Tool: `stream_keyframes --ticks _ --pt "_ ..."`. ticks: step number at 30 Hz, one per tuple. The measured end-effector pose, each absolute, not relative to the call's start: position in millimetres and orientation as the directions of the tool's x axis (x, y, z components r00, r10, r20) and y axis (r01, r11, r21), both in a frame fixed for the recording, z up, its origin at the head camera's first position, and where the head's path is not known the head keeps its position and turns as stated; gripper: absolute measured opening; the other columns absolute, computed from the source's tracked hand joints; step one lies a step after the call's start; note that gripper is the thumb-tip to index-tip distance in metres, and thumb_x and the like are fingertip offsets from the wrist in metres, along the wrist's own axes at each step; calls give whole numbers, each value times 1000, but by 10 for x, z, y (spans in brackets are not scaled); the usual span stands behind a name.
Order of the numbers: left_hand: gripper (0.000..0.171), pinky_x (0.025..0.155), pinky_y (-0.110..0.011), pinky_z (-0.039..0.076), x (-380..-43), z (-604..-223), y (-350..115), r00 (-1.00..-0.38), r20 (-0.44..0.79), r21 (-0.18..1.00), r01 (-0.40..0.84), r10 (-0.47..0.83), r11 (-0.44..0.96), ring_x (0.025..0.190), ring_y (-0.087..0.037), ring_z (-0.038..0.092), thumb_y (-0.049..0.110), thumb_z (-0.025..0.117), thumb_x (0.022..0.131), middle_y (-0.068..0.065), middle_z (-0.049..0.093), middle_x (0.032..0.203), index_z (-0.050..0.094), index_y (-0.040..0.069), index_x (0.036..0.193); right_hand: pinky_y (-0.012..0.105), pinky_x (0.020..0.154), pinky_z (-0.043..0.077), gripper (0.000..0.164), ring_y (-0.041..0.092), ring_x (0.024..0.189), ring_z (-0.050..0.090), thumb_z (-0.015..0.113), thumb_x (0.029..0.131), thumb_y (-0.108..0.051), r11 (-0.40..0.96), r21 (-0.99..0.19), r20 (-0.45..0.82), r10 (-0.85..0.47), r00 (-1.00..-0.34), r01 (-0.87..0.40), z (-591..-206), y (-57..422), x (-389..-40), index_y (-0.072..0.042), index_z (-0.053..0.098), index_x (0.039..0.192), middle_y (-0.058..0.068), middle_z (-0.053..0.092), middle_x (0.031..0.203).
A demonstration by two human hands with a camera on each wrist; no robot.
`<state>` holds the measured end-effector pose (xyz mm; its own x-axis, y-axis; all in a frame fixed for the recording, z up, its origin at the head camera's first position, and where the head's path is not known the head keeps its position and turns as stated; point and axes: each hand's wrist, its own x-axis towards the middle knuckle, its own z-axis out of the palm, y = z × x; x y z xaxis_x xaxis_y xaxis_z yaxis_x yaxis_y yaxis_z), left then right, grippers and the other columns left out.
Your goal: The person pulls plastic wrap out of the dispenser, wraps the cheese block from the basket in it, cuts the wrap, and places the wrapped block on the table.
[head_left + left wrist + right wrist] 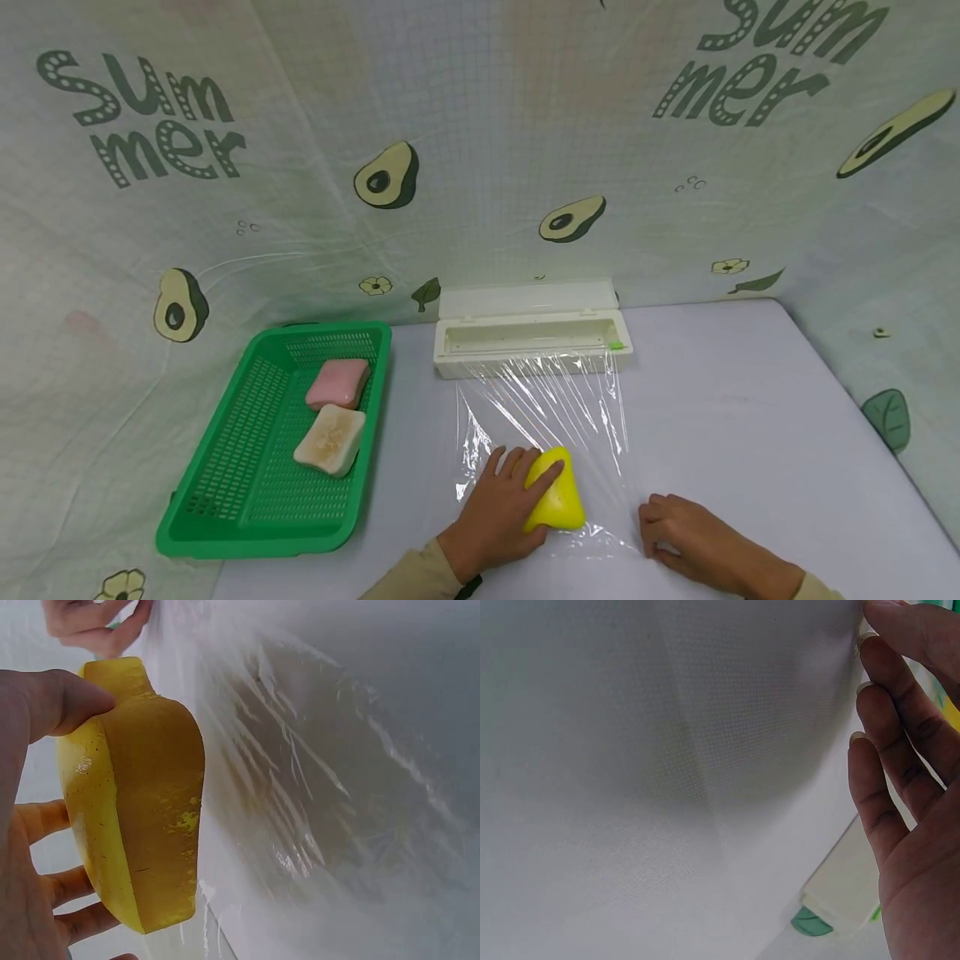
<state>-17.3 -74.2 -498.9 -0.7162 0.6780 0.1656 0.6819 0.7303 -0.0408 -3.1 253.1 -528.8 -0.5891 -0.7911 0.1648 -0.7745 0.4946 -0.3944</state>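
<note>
My left hand [498, 512] grips a yellow soap bar [558, 496], thumb on one side and fingers on the other. In the left wrist view the soap [142, 802] shows a rounded shape with rough, crumbly patches. It is over a sheet of clear plastic wrap [540, 417], which runs toward me from a white dispenser box [532, 367] with its lid up. My right hand [693, 537] pinches the wrap's near right corner between thumb and index finger; its other fingers [889, 757] are loosely bent near the table.
A green plastic basket [225, 546] stands at the left, holding a pink soap bar [339, 383] and a cream-brown one [332, 440]. A cloth printed with avocados [386, 175] hangs behind the white table [720, 400] and along its sides.
</note>
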Motion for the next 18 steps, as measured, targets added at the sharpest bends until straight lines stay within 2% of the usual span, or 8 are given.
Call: stream_keyframes --ticks 6,12,18 --pt "78 111 -50 45 -169 -5039 -704 -708 175 -65 685 685 725 123 -22 55 51 79 84 -4 59 137 54 26 154 18 67 48 33 -3 81 51 97 68 -5 497 -386 152 -796 -585 -777 -5276 2531 -33 -26 74 78 -20 59 89" --pt "80 113 -52 44 -180 -5104 -690 -717 133 -75 681 684 729 126 -23 54 52 79 85 -4 57 141 51 27 155 17 67 48 36 -3 81 52 97 66 -3 505 -382 155 -791 -592 -774 -5290 2528 -33 -27 73 77 -20 58 89" --pt "79 113 -49 45 -209 -5166 -700 -709 133 -106 684 692 722 128 -24 55 52 79 85 -6 56 145 52 27 155 17 67 46 37 -3 81 51 97 65 -3 479 -379 192 -796 -574 -792 -5291 2528 -26 -27 72 77 -21 58 89"
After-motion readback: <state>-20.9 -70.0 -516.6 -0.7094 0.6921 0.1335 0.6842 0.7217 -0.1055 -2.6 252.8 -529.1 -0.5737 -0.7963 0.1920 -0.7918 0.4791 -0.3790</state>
